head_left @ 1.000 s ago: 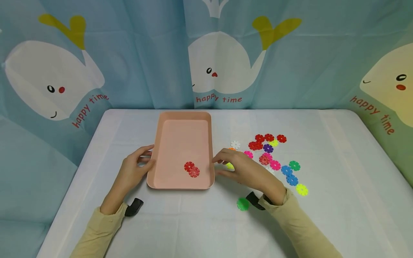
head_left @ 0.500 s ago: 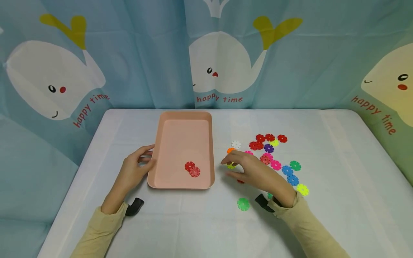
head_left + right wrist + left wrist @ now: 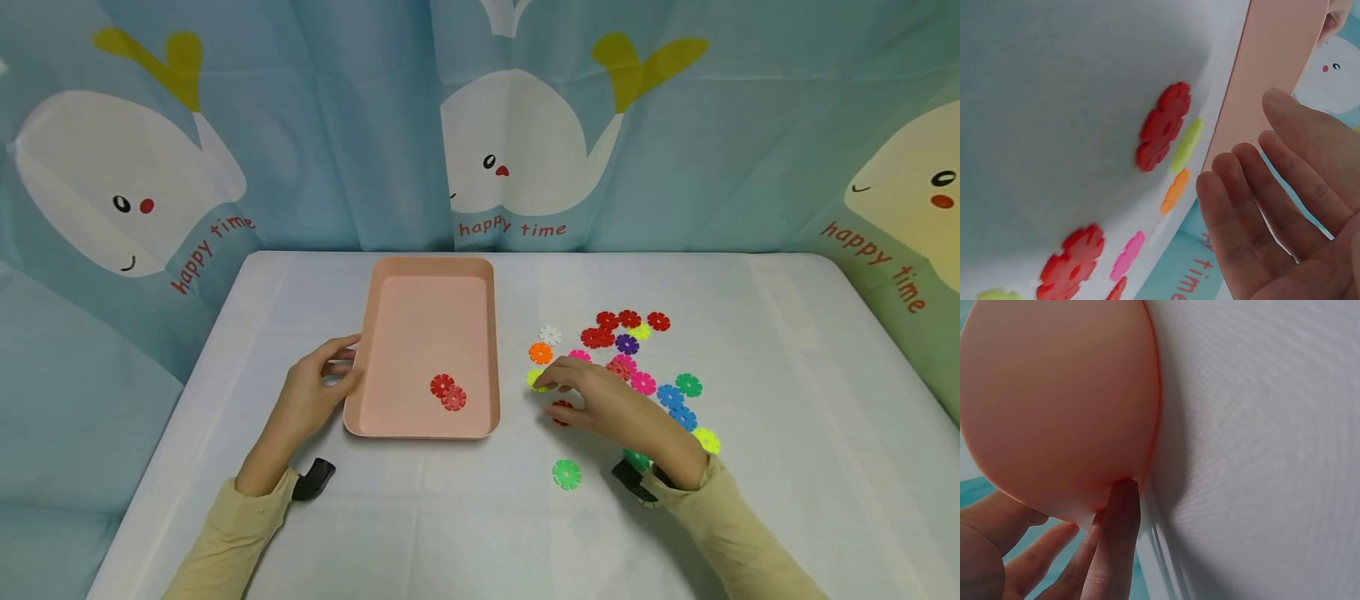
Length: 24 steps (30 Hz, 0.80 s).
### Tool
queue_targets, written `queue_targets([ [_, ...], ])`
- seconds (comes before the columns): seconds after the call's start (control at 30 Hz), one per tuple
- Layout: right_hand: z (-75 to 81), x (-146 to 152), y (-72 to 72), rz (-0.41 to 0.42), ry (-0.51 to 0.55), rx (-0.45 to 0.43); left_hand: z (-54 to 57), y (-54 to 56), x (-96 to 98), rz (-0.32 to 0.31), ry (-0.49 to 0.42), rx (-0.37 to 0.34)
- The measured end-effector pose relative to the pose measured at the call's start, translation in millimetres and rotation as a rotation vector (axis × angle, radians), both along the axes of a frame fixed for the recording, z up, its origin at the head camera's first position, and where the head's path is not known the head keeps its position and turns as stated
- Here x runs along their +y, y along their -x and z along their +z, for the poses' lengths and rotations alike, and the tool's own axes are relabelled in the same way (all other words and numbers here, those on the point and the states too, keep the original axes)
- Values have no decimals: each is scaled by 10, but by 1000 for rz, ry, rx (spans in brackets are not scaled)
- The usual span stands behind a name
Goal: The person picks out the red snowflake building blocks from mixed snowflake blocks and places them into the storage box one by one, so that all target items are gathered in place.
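My left hand point(image 3: 313, 392) is at the left side of a pink tray point(image 3: 427, 430), its fingertips touching the outer wall. In the left wrist view those fingers point(image 3: 1119, 544) lie against the tray's side. Inside the tray lie a red snowflake disc point(image 3: 441, 384) and an overlapping lighter red disc point(image 3: 454, 399). My right hand point(image 3: 611, 404) hovers to the right of the tray with relaxed fingers and nothing in them. Below its fingertips lie a yellow disc point(image 3: 535, 380) and a red disc point(image 3: 561, 412), partly covered by the hand in the head view.
Right of the tray several discs are scattered: red point(image 3: 628, 319), purple point(image 3: 627, 344), blue point(image 3: 670, 396), orange point(image 3: 540, 353), white point(image 3: 551, 335), and others. A green disc point(image 3: 567, 474) lies nearer the front. A whale-print curtain point(image 3: 337, 167) hangs behind the white table point(image 3: 450, 525).
My right hand has drawn away from the tray's right edge toward the right, uncovering the orange disc and part of the red disc. The left hand and the tray stay put.
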State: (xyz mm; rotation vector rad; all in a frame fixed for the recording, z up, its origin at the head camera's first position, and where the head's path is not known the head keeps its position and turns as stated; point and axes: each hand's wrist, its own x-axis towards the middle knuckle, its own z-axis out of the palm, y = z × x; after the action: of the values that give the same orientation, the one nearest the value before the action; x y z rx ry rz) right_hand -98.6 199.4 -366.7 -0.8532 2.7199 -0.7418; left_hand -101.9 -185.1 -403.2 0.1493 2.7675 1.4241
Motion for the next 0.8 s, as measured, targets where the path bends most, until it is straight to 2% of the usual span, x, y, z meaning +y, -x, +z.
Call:
queue_targets([
  [0.43,-94,122,-12,11,-3,9,5,-11,-3,-2,-7,-3],
  [0.8,-131,144,-11,7,-26,-22,0,-9,7,-5,-9,6],
])
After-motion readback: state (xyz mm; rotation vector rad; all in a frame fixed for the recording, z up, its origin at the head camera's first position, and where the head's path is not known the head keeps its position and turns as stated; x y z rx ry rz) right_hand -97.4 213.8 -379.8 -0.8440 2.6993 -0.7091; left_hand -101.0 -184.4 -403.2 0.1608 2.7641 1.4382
